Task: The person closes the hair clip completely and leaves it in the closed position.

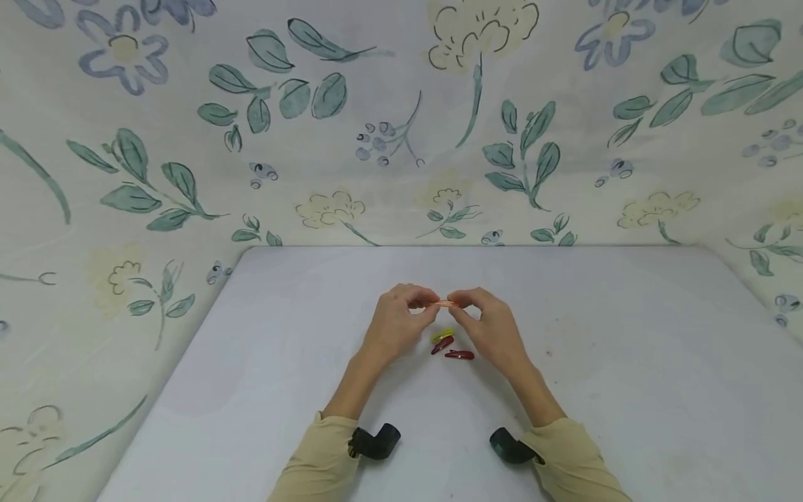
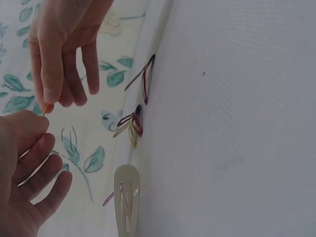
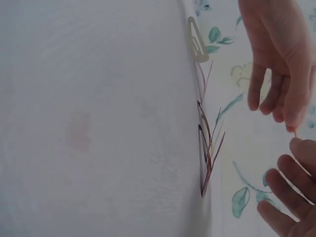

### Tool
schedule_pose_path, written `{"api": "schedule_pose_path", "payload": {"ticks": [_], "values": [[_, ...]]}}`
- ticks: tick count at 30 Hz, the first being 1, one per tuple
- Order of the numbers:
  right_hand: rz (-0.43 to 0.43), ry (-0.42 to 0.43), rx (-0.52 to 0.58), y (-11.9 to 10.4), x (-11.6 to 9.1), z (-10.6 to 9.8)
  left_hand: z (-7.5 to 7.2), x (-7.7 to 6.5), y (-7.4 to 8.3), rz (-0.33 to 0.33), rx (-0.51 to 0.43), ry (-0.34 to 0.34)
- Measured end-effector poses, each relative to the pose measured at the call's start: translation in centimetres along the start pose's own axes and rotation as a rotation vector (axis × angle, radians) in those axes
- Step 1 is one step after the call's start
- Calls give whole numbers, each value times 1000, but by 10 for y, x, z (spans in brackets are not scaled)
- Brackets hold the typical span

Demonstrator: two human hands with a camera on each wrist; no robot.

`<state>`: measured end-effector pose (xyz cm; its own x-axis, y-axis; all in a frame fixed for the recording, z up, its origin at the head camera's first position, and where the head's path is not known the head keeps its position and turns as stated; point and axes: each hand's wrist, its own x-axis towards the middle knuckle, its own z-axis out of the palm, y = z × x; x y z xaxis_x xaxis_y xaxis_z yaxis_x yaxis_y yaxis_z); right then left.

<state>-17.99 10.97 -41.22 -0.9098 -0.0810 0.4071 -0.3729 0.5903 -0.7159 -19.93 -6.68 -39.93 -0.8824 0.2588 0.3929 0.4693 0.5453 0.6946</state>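
My left hand [image 1: 396,322] and right hand [image 1: 495,329] meet above the table, thumb and forefinger of each pinching one end of a thin orange hair clip [image 1: 446,303]. Its ends are hidden under the fingertips. In both wrist views the other fingers are spread loosely. Below the hands lie a yellow-green snap hair clip [image 1: 442,335] and a dark red one [image 1: 442,345] side by side, with another dark red clip [image 1: 460,355] just to their right. A cream snap clip [image 2: 127,197] appears large in the left wrist view.
The white table [image 1: 282,348] spreads out around the hands. Behind and beside it hangs floral cloth [image 1: 389,209]. Dark wrist mounts [image 1: 376,442] stick out from the tan sleeves [image 1: 320,460].
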Motion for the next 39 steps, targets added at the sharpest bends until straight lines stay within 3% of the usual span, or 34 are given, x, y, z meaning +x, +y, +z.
{"api": "schedule_pose_path", "payload": {"ticks": [7, 14, 24, 30, 39], "values": [[-6, -60, -74, 3, 10, 4, -5, 5, -8, -37, 66, -56], [-14, -201, -202, -4, 35, 9, -21, 21, -20, -70, 127, -130], [95, -407, -335, -4, 64, 31, -28, 38, -41, -163, 222, -237], [82, -435, -398, -6, 73, 41, -29, 41, -49, -206, 244, -254], [100, -471, -417, -8, 78, 50, -29, 42, -57, -167, 299, -260]]}}
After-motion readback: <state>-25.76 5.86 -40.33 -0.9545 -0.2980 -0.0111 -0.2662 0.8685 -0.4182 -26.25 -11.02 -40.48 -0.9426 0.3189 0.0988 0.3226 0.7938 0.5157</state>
